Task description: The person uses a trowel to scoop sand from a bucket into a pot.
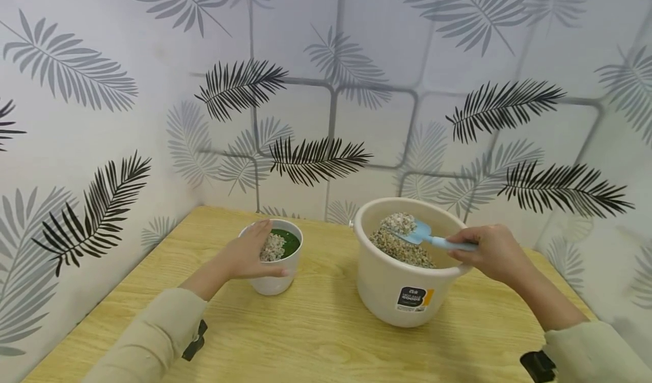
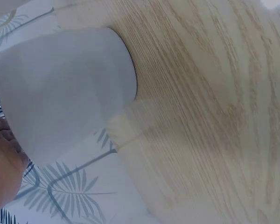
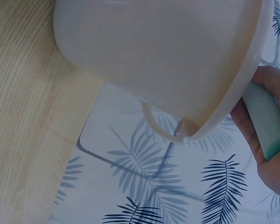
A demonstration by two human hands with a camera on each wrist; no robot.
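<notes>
Gravel (image 1: 399,223), coarse, on scoop (image 1: 420,233); right hand (image 1: 495,252) grips; left hand (image 1: 248,254) wide at round pot (image 1: 273,285).

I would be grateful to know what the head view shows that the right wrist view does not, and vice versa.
Only the head view shows the pot, the left hand at it, the bucket's label, the gravel inside the bucket, and the scoop's blade, loaded with gravel.

Only the right wrist view shows the bucket's curved handle.

Both show the bucket's outer wall, the right hand holding the scoop's grip, the table and the leaf-patterned wallpaper.
</notes>
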